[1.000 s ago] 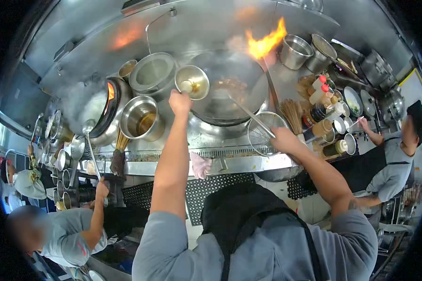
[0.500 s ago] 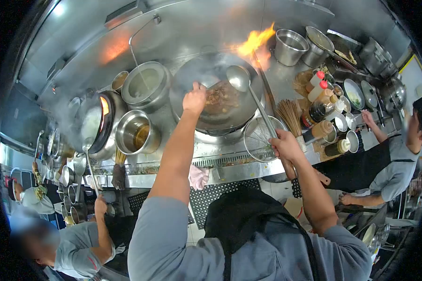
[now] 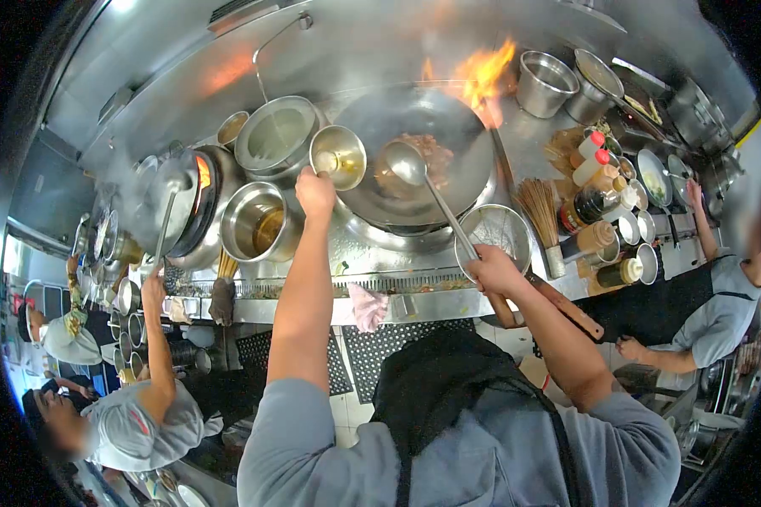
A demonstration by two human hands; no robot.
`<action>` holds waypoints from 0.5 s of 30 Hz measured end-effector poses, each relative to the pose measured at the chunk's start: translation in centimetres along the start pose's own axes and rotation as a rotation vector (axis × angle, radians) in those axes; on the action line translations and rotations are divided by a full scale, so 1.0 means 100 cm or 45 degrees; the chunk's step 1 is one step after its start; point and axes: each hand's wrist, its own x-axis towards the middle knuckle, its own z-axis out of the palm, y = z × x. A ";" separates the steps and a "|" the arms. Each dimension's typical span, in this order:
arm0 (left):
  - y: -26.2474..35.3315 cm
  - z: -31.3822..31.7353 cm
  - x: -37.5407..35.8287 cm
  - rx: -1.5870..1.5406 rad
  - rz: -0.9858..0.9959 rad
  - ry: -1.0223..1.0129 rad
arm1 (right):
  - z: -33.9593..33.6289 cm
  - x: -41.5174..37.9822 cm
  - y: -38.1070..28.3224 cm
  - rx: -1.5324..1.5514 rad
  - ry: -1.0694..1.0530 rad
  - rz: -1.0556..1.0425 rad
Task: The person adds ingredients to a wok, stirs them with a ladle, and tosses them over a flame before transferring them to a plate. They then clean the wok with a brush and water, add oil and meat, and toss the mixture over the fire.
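My left hand (image 3: 315,194) grips a small metal bowl (image 3: 353,173) by its near edge. This bowl is over the left rim of the large wok (image 3: 359,198), and a little yellowish residue shows inside it. My right hand (image 3: 496,272) is closed around the long handle of a ladle (image 3: 407,164). The ladle's cup is down in the wok, beside brown pieces of food (image 3: 435,154) that look like meat. Flames (image 3: 486,72) rise behind the wok's far right edge.
Left of the wok stand a pot with brown liquid (image 3: 254,223) and a pot with cloudy water (image 3: 279,135). A strainer (image 3: 528,221), a bamboo brush (image 3: 537,207) and sauce bottles (image 3: 585,203) stand right. Co-workers (image 3: 131,422) work on both sides; the left one's wok steams.
My left hand has moved left from over the wok, and the bowl now shows with its opening up. The ladle's cup has shifted a little lower in view, near the food.
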 end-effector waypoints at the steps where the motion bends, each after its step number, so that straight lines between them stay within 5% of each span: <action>1: -0.003 -0.004 -0.001 0.011 -0.008 -0.002 | 0.005 0.000 -0.003 0.207 -0.046 0.082; 6: 0.002 -0.014 -0.004 0.037 -0.032 -0.045 | -0.014 0.000 -0.030 1.255 -0.428 0.473; 12: 0.020 0.007 -0.009 0.073 -0.009 -0.152 | -0.025 -0.044 -0.077 0.915 -0.346 0.313; 15: 0.030 0.034 -0.008 -0.177 -0.222 -0.392 | -0.029 -0.050 -0.089 0.626 -0.274 0.190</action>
